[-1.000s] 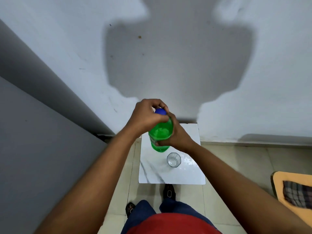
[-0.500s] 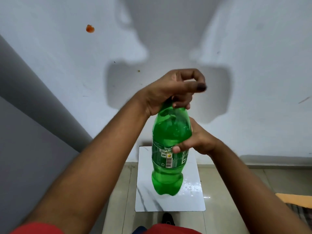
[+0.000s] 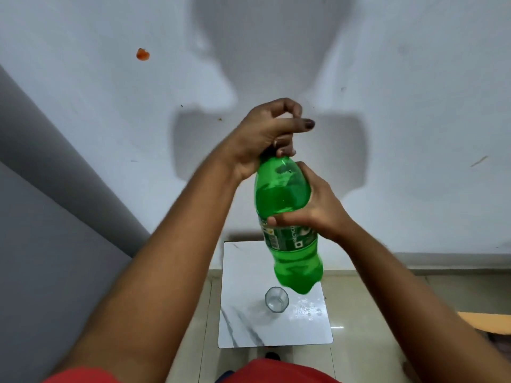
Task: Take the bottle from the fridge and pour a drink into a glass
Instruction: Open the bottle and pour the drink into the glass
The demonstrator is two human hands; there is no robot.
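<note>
A green plastic bottle (image 3: 284, 200) with a dark label hangs in the air in front of me, almost upright, its bottom well above the table. My right hand (image 3: 312, 211) grips its body just above the label. My left hand (image 3: 271, 134) is closed over the neck and hides the cap. Liquid fills the bottle up to about its shoulder. An empty clear glass (image 3: 276, 299) stands upright on the small white marble-look table (image 3: 243, 322), below the bottle's base and apart from it.
A white wall rises directly behind the table, with a grey surface (image 3: 41, 244) close on the left. Tiled floor surrounds the table. An orange-edged object (image 3: 486, 322) sits at the right edge. Water droplets lie on the table right of the glass.
Both hands lifted the bottle from table height up toward my face, then held it there. The view tilted slightly, and the glass shows again below the bottle. Left hand stays over the cap.
</note>
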